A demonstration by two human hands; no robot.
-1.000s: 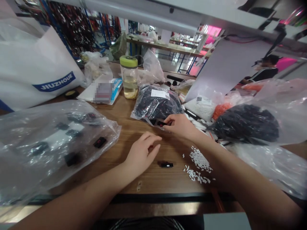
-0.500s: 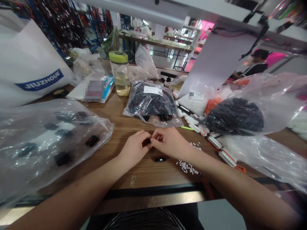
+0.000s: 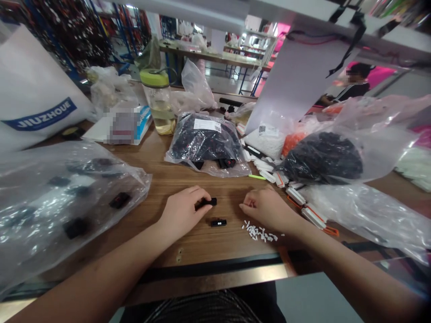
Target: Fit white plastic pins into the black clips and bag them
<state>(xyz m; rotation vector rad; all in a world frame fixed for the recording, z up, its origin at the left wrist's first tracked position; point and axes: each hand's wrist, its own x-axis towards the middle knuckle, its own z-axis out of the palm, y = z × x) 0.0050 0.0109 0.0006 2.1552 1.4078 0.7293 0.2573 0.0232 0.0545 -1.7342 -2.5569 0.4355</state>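
Observation:
My left hand (image 3: 183, 207) pinches a small black plastic piece (image 3: 212, 202) between thumb and fingers, a little above the wooden table. A second black piece (image 3: 218, 222) with two white dots on it lies on the table just below, towards me. My right hand (image 3: 264, 205) is apart from the left, over the table to the right. Its fingers are curled in with the thumb against them; whatever they hold, if anything, is hidden. Small white bits (image 3: 259, 233) lie scattered beneath and in front of the right hand.
A clear bag of black parts (image 3: 205, 143) lies ahead. Another plastic bag (image 3: 101, 193) with black pieces covers the left side. A green-lidded bottle (image 3: 158, 103) stands at the back. White parts with orange strips (image 3: 313, 217) and a bag of dark pieces (image 3: 323, 159) lie to the right.
My hands were together over the table; the right one has moved away to the right, near the white bits. The left keeps the black piece, which now shows. The view has shifted slightly.

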